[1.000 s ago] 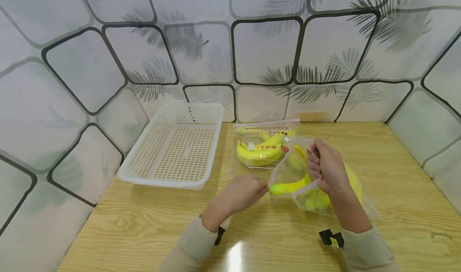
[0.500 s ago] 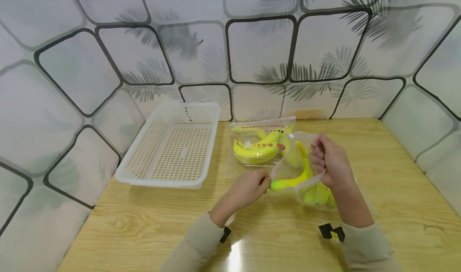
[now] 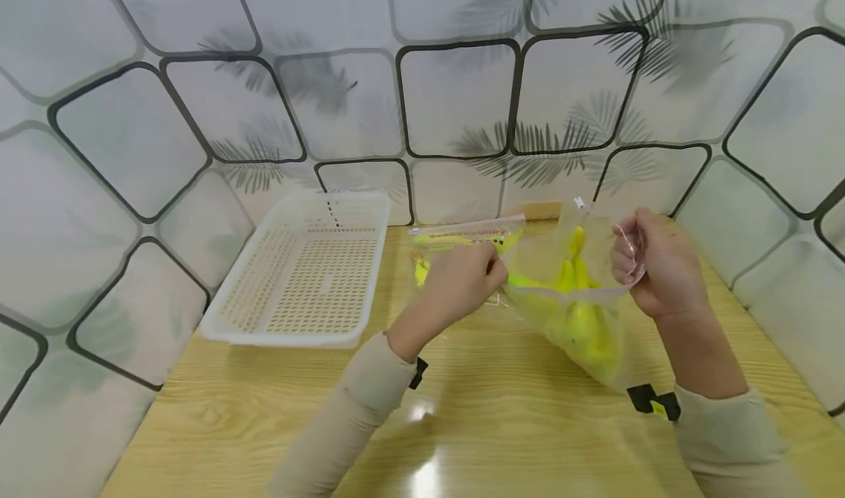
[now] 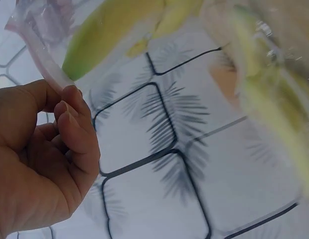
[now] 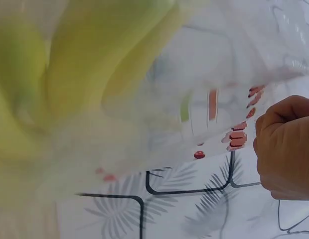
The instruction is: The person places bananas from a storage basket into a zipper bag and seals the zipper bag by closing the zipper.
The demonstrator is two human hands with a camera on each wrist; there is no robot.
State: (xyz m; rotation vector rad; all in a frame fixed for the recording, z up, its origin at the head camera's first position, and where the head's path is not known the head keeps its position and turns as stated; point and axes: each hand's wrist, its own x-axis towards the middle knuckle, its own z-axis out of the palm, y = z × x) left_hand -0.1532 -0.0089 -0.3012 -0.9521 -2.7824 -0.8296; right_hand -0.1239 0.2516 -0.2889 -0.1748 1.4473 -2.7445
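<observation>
A clear zip bag [image 3: 597, 293] with bananas [image 3: 584, 329] inside is stretched between both hands, its mouth spread. My left hand [image 3: 465, 274] pinches the left end of its rim; in the left wrist view, thumb and fingertips meet on the pinkish bag edge [image 4: 37, 52], beside a green-tipped banana [image 4: 112, 37]. My right hand [image 3: 670, 267] grips the opposite side of the rim with curled fingers. Blurred bananas [image 5: 104, 59] and red print on the bag [image 5: 237, 137] fill much of the right wrist view. The bananas hang in the lower part of the bag.
Behind my left hand lies a second zip bag [image 3: 469, 228] with bananas, partly hidden. A white perforated plastic basket [image 3: 284, 335] stands on the left of the wooden table [image 3: 264, 417]. A patterned cloth wall [image 3: 455, 102] closes off the back and sides.
Both hands have risen, the right one also moving right, and the bag has been lifted with its mouth pulled wider. The bananas inside have slid lower. My left hand now overlaps the second bag.
</observation>
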